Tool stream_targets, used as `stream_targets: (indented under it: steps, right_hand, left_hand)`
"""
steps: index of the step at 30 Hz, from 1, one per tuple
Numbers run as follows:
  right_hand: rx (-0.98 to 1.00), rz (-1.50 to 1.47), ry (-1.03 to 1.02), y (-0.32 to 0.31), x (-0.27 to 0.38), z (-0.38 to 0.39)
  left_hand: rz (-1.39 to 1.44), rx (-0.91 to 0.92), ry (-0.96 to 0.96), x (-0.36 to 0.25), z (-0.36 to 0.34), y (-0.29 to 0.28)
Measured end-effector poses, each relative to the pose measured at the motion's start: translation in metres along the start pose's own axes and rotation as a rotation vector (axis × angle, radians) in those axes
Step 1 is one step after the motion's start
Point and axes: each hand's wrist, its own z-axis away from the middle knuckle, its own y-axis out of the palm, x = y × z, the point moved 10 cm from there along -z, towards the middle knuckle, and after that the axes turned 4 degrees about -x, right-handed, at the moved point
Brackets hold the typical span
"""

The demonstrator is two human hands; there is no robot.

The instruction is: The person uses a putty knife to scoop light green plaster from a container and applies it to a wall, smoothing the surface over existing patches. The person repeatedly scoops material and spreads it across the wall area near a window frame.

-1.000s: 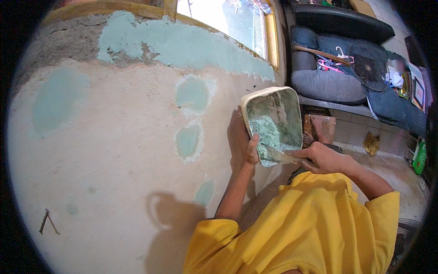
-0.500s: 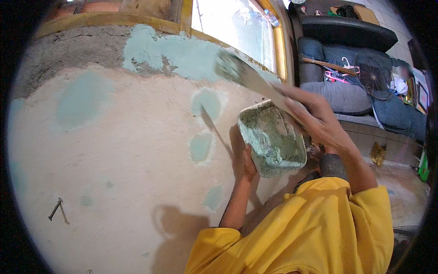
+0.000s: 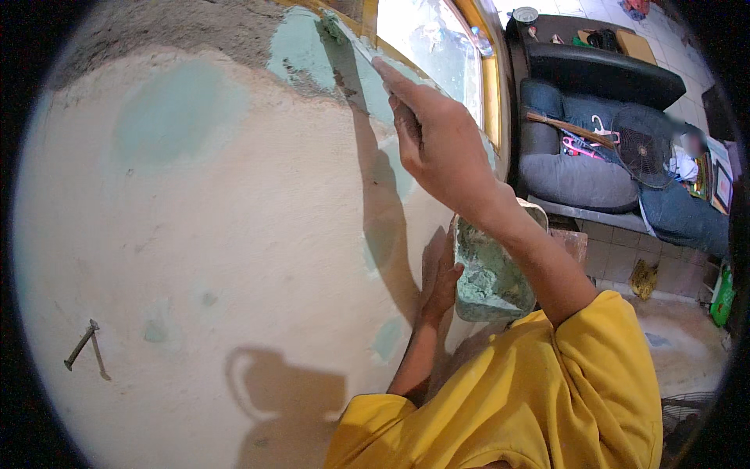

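Right hand (image 3: 439, 141) and left hand (image 3: 444, 291) are seen, two in all, both occupied. From the left of the frame, one nail (image 3: 80, 345) is set in the pale wall (image 3: 258, 234) at the lower left. One large green patch (image 3: 180, 113) is spread at the upper left, and two small faint spots (image 3: 155, 331) are seen below it. At the upper centre, one putty knife (image 3: 362, 50) is gripped by the right hand, the fingers wrapped round its handle; green putty (image 3: 333, 29) is carried on the blade. Whether the wall is touched by the blade cannot be told. One window (image 3: 430, 47) is framed in yellow at the top. Right of centre, one tub (image 3: 509, 309) is clasped at its left side by the left hand, the thumb laid at the rim and the other fingers mostly hidden. More green putty is contained in it, smeared on the walls and lumped low inside; its upper right is partly covered by the right forearm. At the upper right, one broom (image 3: 570, 127) and one round fan (image 3: 637, 152) are placed on one dark sofa (image 3: 578, 184).
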Motion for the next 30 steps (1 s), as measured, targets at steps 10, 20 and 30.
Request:
stream_targets:
  steps: [10,20,30]
  right_hand:
    - [0.124,0.07,-0.121,0.01,0.031,-0.007]
    - [0.4,0.125,-0.081,0.006,0.042,0.01]
    - [0.34,0.196,-0.074,0.02,0.04,0.057]
  left_hand:
    - [-0.183,0.078,0.081,0.015,-0.018,0.0]
    - [0.084,-0.143,0.018,0.036,-0.004,-0.007]
    - [0.157,-0.16,-0.12,0.028,0.011,-0.017]
